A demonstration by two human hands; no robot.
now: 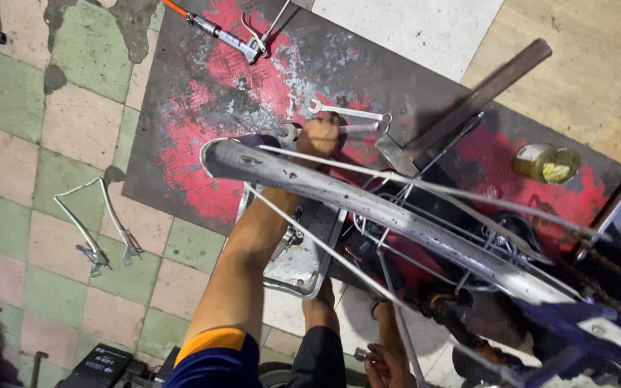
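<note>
A bicycle fender point(368, 208) and thin stays cross before the arm. The left hand point(319, 136) closes on a silver wrench point(346, 111); the right hand point(386, 366) is half hidden, its grip unclear.

The left hand point(319, 136) reaches past the silver fender point(368, 208) of a bicycle and its fingers point(325, 123) close around a spanner point(346, 112) lying on the red and grey metal sheet point(210, 93). A second spanner point(357, 128) lies just beside the fingers. Beyond the fingers, further up the sheet, lies an orange-handled tool point(224, 30). Well to the right of the fingers stands a yellowish jar point(546, 162). The right hand point(386, 365) is low, near thin metal stays point(397, 323).
</note>
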